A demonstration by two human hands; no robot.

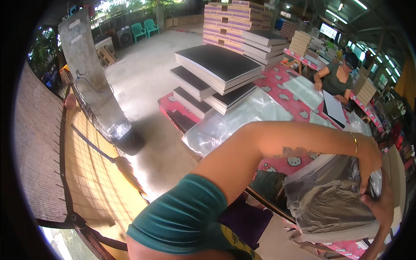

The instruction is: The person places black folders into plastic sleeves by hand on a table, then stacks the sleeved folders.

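My left arm, in a teal sleeve, stretches across the view to the right. At its end my left hand (369, 158) points its fingers down and closes on clear plastic. Just below, my right hand (383, 206) grips the same plastic, thumb toward the left hand; its other fingers are mostly hidden. The clear plastic bag (327, 201) lies wrinkled inside an open cardboard box (395, 173) and hangs over its side. What lies under the plastic is hard to make out.
Black-topped book stacks (219, 63) and clear plastic sheets (242, 115) lie on a pink patterned table (281, 91). Across it a person (340, 80) handles a white sheet. Purple-striped cartons (234, 26) stand behind. A broom (123, 167) and a dark bin (130, 141) are at left.
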